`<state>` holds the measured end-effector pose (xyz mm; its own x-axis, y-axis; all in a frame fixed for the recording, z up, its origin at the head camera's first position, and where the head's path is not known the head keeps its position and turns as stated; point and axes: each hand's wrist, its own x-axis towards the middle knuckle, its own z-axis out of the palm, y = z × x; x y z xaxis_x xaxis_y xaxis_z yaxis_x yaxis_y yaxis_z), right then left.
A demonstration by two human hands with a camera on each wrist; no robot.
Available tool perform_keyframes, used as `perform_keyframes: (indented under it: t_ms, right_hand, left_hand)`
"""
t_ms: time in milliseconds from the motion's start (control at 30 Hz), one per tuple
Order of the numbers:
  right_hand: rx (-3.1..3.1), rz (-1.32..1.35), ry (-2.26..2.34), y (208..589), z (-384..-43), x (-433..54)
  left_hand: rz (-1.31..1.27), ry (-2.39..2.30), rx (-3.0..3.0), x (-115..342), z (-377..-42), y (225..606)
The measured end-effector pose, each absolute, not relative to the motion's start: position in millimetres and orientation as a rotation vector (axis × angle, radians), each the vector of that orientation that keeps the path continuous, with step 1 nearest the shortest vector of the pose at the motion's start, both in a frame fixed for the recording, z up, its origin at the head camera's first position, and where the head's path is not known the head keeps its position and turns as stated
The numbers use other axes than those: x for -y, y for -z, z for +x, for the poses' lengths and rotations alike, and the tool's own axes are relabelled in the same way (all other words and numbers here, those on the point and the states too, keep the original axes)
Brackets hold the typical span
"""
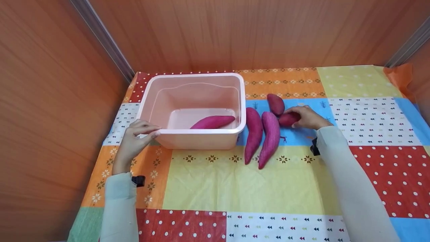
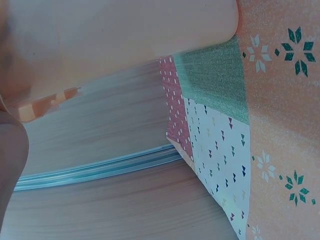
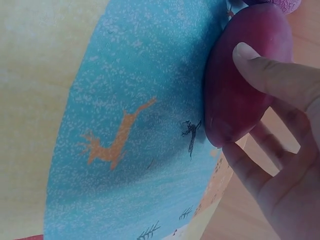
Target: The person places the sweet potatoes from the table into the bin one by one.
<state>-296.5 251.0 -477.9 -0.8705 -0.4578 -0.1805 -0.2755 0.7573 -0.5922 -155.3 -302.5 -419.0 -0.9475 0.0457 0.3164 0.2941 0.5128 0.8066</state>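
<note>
One smooth, oval tuber [image 3: 235,105] fills the curled right grip [image 1: 308,118]; the left grip [image 1: 134,137] pinches a plastic tub's rim [image 1: 198,131].

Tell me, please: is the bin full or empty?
Neither: mostly empty, as far as visible. The head view shows one sweet potato in the bin, with bare floor beside it.

At right, the right-hand grip [image 3: 295,175] holds a smooth dark-red sweet potato [image 3: 237,95]; a rough purple vegetable [image 3: 288,5] shows upper right, blue cloth [image 3: 135,60] centre.
</note>
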Motion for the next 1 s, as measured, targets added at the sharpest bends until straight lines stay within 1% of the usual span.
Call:
perform_keyframes:
  t_ms: [200, 467, 633, 867, 1000]
  right_hand:
    - [-2.628, -0.565, 0.782, 477.4, -295.5, -251.2]
    - [-2.591, -0.64, 0.883, 473.6, -294.3, -257.2]
    - [-2.557, -0.557, 0.906, 467.6, -291.8, -259.4]
    - [-2.527, -0.528, 1.011, 461.6, -289.3, -261.5]
    - [-2.516, -0.467, 1.058, 459.9, -289.4, -261.8]
  left_hand:
    - [-0.262, 1.403, 2.527, 302.6, -154.9, 418.4]
    - [-0.354, 1.367, 2.475, 303.7, -156.4, 420.4]
    - [-0.337, 1.358, 2.5, 305.0, -156.1, 420.2]
    - [-0.297, 1.369, 2.528, 305.0, -155.1, 418.9]
    - [-0.303, 1.379, 2.525, 304.6, -155.3, 418.5]
